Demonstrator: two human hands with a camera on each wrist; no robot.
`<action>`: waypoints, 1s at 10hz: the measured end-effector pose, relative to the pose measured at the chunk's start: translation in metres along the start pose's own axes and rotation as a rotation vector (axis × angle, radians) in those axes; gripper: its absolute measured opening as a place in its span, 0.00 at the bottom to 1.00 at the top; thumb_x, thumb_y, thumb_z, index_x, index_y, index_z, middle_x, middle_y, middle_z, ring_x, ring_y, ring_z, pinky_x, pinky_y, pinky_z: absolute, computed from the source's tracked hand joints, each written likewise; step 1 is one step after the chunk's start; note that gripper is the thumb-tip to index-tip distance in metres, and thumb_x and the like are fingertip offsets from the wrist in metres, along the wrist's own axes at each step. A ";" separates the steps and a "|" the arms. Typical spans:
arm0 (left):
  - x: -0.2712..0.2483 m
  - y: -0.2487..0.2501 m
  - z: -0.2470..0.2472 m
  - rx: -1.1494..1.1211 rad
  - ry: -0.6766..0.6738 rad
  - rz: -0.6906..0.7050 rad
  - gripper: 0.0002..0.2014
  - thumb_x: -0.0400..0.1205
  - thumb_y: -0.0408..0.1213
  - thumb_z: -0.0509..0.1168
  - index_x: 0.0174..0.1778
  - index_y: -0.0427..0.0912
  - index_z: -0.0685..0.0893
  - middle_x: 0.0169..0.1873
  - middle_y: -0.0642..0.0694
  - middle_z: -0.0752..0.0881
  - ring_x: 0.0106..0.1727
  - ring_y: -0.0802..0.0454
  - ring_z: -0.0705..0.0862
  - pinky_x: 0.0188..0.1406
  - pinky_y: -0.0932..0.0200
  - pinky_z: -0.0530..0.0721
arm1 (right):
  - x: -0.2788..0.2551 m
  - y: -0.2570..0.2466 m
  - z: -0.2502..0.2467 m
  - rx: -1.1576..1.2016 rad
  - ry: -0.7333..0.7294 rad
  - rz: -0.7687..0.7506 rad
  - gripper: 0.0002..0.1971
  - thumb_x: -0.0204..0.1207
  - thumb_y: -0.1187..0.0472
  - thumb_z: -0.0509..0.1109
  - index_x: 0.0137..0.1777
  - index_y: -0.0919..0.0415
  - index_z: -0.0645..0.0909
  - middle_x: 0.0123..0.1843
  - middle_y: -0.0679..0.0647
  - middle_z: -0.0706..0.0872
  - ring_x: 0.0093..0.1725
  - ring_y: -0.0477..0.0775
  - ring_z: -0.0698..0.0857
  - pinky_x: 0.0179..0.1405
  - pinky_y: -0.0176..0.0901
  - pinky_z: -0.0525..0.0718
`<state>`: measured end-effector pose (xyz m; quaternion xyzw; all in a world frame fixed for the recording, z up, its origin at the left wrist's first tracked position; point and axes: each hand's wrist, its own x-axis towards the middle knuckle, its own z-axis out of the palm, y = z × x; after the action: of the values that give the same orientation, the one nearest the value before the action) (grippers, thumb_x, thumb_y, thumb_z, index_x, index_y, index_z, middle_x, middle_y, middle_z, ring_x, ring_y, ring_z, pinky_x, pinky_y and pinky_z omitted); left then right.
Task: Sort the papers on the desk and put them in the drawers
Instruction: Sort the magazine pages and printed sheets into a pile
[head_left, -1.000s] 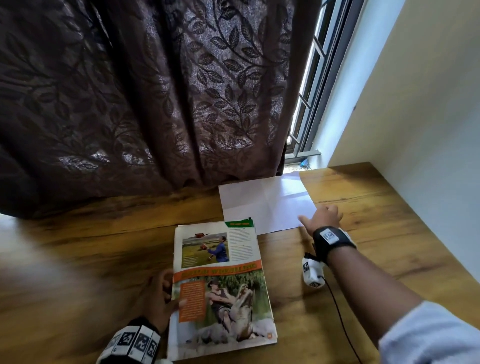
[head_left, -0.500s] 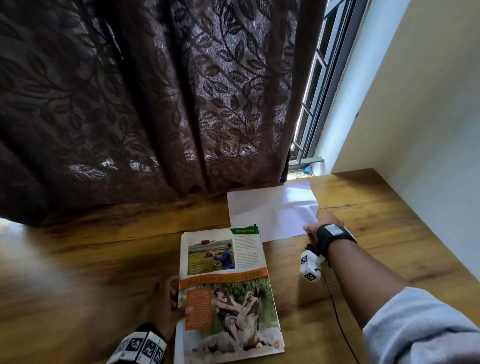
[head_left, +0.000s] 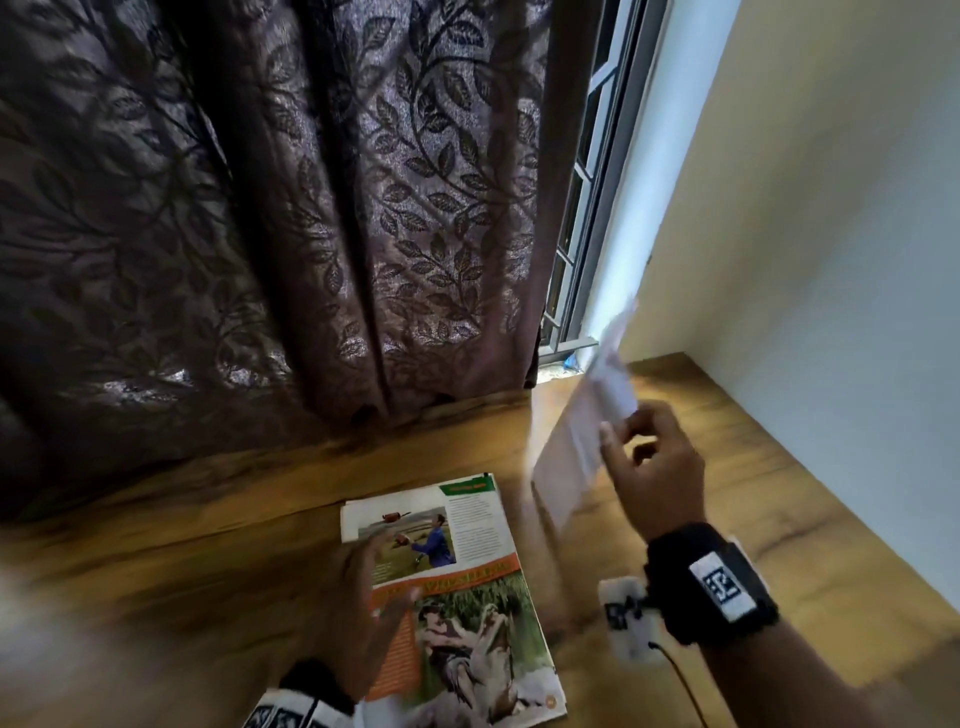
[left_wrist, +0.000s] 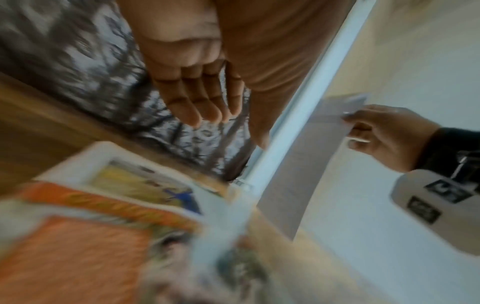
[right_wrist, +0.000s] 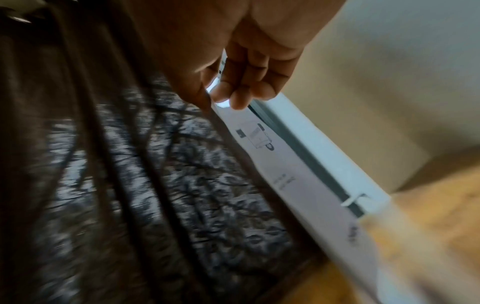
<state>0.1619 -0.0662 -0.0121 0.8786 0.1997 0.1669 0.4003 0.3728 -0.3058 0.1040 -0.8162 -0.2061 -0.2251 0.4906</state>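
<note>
A white sheet of paper (head_left: 582, 426) is lifted off the wooden desk (head_left: 208, 561) and stands nearly on edge, blurred by motion. My right hand (head_left: 649, 457) pinches its upper edge between thumb and fingers; the right wrist view shows the white sheet (right_wrist: 280, 164) with faint print and the right hand (right_wrist: 233, 86) on it. A colourful magazine page stack (head_left: 467, 613) lies flat on the desk in front of me. My left hand (head_left: 374, 603) hovers over its left side with fingers straight; the left wrist view shows that left hand (left_wrist: 202, 102) holding nothing above the magazine (left_wrist: 103, 226).
A dark leaf-patterned curtain (head_left: 260, 208) hangs along the desk's back edge. A barred window (head_left: 582, 249) shows to its right, and a pale wall (head_left: 805, 260) borders the desk's right side. No drawers are in view.
My right hand has taken hold of the white sheet and lifted it off the desk, turning it upright. My left hand has moved up from the magazine's edge to hover over it.
</note>
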 end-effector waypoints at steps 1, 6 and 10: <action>0.019 0.057 0.006 -0.153 -0.237 0.063 0.42 0.67 0.67 0.74 0.76 0.66 0.65 0.70 0.64 0.71 0.66 0.63 0.78 0.60 0.69 0.81 | -0.028 -0.056 0.010 0.075 -0.158 -0.133 0.14 0.72 0.67 0.78 0.43 0.49 0.77 0.43 0.42 0.85 0.43 0.40 0.83 0.41 0.32 0.77; 0.003 0.042 -0.047 -0.646 0.036 -0.339 0.07 0.78 0.45 0.74 0.51 0.60 0.88 0.49 0.51 0.92 0.54 0.52 0.89 0.57 0.47 0.86 | -0.087 -0.039 0.019 -0.091 -0.591 0.319 0.35 0.66 0.28 0.74 0.72 0.39 0.75 0.67 0.39 0.80 0.68 0.45 0.78 0.66 0.50 0.79; -0.003 0.016 -0.058 -0.875 0.242 -0.544 0.16 0.80 0.40 0.71 0.63 0.47 0.85 0.54 0.45 0.91 0.54 0.45 0.89 0.50 0.49 0.86 | -0.120 -0.007 0.014 0.530 -0.850 0.961 0.24 0.71 0.60 0.83 0.67 0.61 0.83 0.57 0.61 0.92 0.52 0.63 0.91 0.53 0.62 0.90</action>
<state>0.1362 -0.0402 0.0355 0.5203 0.3770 0.2251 0.7325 0.2735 -0.3041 0.0341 -0.6870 -0.0439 0.4142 0.5955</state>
